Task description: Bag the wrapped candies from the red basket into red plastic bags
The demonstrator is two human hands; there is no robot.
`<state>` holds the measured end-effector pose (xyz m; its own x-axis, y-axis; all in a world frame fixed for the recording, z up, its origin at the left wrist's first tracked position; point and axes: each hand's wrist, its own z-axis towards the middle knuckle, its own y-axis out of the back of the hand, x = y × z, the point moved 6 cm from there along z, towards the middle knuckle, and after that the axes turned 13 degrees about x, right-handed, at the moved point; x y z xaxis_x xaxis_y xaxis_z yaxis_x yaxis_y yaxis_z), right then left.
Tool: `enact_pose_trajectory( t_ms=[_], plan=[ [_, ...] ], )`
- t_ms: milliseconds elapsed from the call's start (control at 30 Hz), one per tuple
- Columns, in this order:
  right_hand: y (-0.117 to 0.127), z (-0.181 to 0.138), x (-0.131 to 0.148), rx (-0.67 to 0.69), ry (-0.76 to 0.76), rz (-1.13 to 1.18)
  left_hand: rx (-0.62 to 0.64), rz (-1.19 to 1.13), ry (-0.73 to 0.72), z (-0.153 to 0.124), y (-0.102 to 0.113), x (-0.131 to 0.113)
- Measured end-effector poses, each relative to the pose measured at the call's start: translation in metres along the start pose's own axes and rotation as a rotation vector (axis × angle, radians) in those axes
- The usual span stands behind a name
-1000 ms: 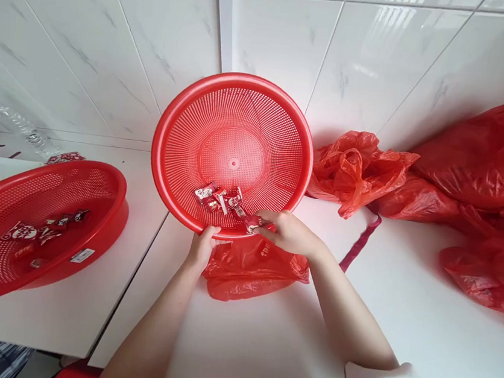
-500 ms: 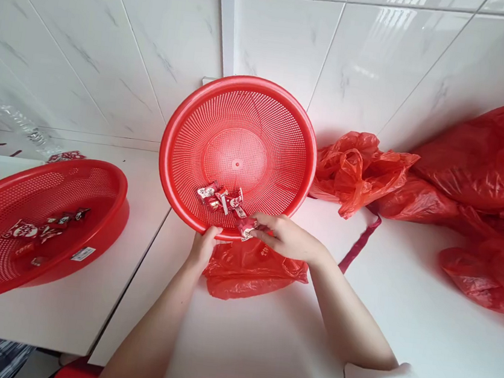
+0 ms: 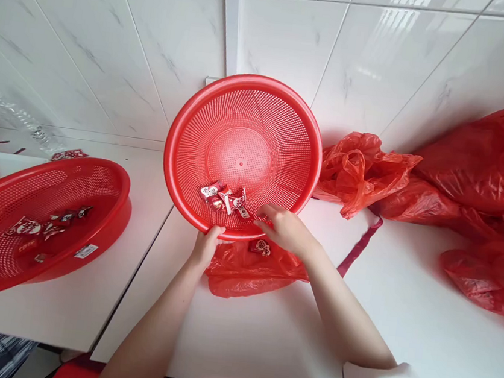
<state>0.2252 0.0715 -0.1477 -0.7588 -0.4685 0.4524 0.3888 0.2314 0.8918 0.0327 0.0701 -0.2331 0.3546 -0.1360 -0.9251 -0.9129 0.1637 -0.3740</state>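
A red plastic mesh basket point(image 3: 248, 107) is tilted towards me, and several small red-and-white wrapped sweets point(image 3: 223, 198) lie at its lower side. My left hand point(image 3: 206, 245) grips the front rim with the thumb over the edge. Just inside the rim on the right, my right hand point(image 3: 284, 228) has its fingers loosely curled and apart, with nothing seen in them. Beneath the front rim lies a red plastic bag point(image 3: 241, 282). One wrapped sweet point(image 3: 260, 247) rests at the bag, below my right hand; whether it is inside cannot be made out.
A second red basket point(image 3: 109, 197) with a few sweets stands at left. Behind it are a clear plastic bottle point(image 3: 25, 122) and a white tray point(image 3: 5, 159). Knotted red bags point(image 3: 358, 171) and fuller ones point(image 3: 492, 162) line the right. A tiled wall point(image 3: 287, 41) closes off the back.
My right hand has let go of a wrapped sweet, which has dropped from the rim to the red bag. The fingers have lifted slightly and opened. My left hand still holds the basket.
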Motion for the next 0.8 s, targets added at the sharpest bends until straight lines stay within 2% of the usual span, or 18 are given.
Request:
enact_pose_trajectory(
  t_ms=[67,167,300,533,667,800],
  plan=[
    [-0.005,0.005,0.002,-0.024,0.065,0.022,0.037,-0.009,-0.001,-0.001,-0.004,0.000],
    [-0.022,0.011,0.004,0.089,0.157,0.053,0.062,-0.003,0.007,-0.003,-0.007,0.001],
    [-0.031,0.011,0.006,0.186,0.177,0.120,0.078,0.030,0.039,-0.003,-0.006,0.004],
    [-0.028,0.010,0.013,0.087,0.233,0.131,0.052,-0.014,0.026,-0.002,-0.007,0.003],
    [-0.036,0.012,0.013,0.105,0.207,0.110,0.058,-0.023,0.049,-0.001,-0.007,0.005],
    [-0.039,0.015,0.011,0.119,0.218,0.078,0.043,0.019,-0.004,-0.001,-0.006,0.004]
  ],
)
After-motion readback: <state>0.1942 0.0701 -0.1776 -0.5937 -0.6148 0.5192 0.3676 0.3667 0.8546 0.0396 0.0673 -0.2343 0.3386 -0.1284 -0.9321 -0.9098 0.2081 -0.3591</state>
